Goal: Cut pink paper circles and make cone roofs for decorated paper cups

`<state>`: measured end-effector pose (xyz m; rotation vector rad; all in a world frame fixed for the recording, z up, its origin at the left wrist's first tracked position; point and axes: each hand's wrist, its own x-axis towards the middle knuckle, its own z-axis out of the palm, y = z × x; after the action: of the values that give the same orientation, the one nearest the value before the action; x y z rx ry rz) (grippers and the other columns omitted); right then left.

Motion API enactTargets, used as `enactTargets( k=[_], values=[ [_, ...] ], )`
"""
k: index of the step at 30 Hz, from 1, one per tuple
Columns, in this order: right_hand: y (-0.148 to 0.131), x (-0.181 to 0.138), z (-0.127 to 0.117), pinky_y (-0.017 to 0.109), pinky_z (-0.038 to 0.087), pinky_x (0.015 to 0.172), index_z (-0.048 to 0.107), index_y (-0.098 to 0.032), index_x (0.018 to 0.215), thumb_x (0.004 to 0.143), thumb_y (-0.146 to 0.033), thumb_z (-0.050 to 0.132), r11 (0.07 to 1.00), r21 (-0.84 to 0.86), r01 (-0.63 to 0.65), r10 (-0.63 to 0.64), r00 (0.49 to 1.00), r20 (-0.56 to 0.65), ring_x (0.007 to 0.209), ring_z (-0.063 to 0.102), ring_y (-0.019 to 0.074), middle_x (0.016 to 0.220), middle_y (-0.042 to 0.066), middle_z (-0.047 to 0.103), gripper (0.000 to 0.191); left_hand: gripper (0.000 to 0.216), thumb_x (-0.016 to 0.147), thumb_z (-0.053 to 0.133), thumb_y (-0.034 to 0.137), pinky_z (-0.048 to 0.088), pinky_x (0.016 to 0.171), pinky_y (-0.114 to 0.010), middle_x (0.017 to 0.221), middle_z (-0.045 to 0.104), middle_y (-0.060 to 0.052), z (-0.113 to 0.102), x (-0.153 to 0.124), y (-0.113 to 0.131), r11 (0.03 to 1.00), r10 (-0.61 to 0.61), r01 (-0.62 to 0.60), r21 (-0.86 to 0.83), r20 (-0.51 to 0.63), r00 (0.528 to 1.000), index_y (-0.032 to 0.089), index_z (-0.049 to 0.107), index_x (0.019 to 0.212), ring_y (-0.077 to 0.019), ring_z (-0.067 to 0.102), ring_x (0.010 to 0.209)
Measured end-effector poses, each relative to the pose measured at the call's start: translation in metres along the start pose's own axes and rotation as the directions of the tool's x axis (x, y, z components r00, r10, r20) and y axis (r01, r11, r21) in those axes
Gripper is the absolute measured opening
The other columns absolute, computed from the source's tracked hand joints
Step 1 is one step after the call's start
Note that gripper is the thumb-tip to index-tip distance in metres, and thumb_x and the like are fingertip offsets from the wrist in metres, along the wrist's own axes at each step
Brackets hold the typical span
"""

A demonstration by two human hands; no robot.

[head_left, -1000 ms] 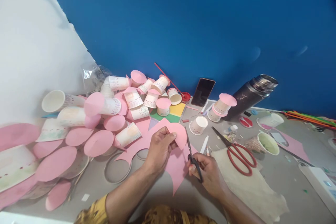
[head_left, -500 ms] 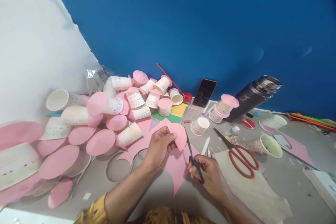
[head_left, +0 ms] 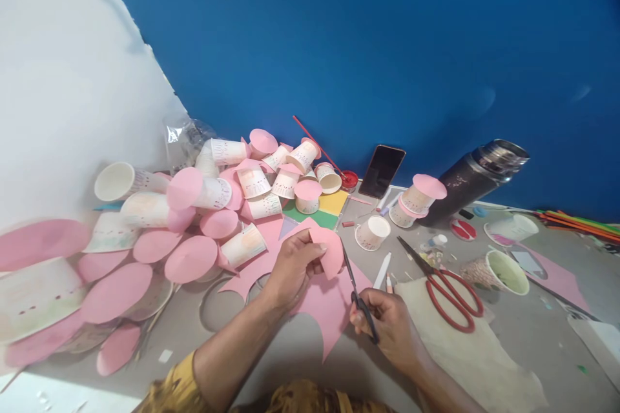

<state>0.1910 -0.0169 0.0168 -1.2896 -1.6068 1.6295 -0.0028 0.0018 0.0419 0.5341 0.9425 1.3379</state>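
Observation:
My left hand (head_left: 290, 268) pinches a rounded flap of a pink paper sheet (head_left: 323, 310) that lies on the grey table (head_left: 271, 361). My right hand (head_left: 390, 329) grips small black scissors (head_left: 356, 290); their blades point up along the right edge of the rounded flap. The sheet's lower part ends in a point toward me.
A heap of paper cups (head_left: 242, 187) and pink paper discs (head_left: 191, 258) fills the left side. Red-handled scissors (head_left: 443, 287) lie on a beige cloth (head_left: 465, 342) at right. Further back are a phone (head_left: 381, 171), a dark flask (head_left: 477, 174), a white marker (head_left: 382, 270) and coloured sticks (head_left: 581, 222).
The view has drifted a little, so everything sits slightly further right. My hands, the pink sheet and the scissors keep nearly the same pose.

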Motion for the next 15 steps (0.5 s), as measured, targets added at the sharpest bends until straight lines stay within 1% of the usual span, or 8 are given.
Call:
enactTargets(
  k=[3, 6, 10, 15],
  values=[
    [0.005, 0.0, 0.002, 0.022, 0.033, 0.045, 0.057, -0.018, 0.056, 0.068, -0.066, 0.078, 0.998, 0.031, -0.048, 0.049, 0.999, -0.017, 0.049, 0.041, 0.0108, 0.05, -0.001, 0.052, 0.054, 0.022, 0.07, 0.081, 0.031, 0.046, 0.055, -0.027, 0.063, 0.066, -0.003, 0.0, 0.001, -0.001, 1.0, 0.01, -0.01, 0.024, -0.021, 1.0, 0.014, 0.067, 0.073, -0.0146, 0.06, 0.055],
    [0.011, -0.001, 0.002, 0.023, 0.029, 0.046, 0.056, -0.019, 0.055, 0.068, -0.064, 0.079, 0.998, 0.02, -0.055, 0.055, 0.998, -0.02, 0.051, 0.038, 0.0103, 0.05, -0.003, 0.047, 0.052, 0.022, 0.072, 0.08, 0.031, 0.047, 0.056, -0.028, 0.061, 0.066, -0.002, -0.001, 0.002, -0.003, 1.0, 0.018, -0.017, 0.026, -0.024, 1.0, 0.014, 0.066, 0.071, -0.0157, 0.061, 0.054],
    [0.013, -0.001, 0.001, 0.024, 0.029, 0.051, 0.056, -0.019, 0.058, 0.068, -0.061, 0.078, 0.998, 0.005, -0.069, 0.069, 0.998, -0.006, 0.055, 0.038, 0.0111, 0.055, -0.003, 0.047, 0.049, 0.017, 0.074, 0.076, 0.029, 0.05, 0.062, -0.032, 0.061, 0.067, -0.003, -0.002, 0.001, -0.004, 0.999, 0.009, -0.009, 0.037, -0.006, 1.0, 0.015, 0.066, 0.071, -0.0179, 0.063, 0.057],
    [0.012, -0.002, 0.0, 0.025, 0.029, 0.053, 0.056, -0.019, 0.059, 0.068, -0.053, 0.078, 0.995, -0.011, -0.103, 0.103, 0.995, 0.01, 0.056, 0.037, 0.0115, 0.056, -0.003, 0.046, 0.042, 0.017, 0.074, 0.074, 0.026, 0.045, 0.06, -0.029, 0.061, 0.067, -0.003, -0.001, -0.001, -0.001, 0.987, 0.046, -0.04, 0.154, -0.03, 0.998, 0.016, 0.063, 0.067, -0.0175, 0.063, 0.058]
  ],
)
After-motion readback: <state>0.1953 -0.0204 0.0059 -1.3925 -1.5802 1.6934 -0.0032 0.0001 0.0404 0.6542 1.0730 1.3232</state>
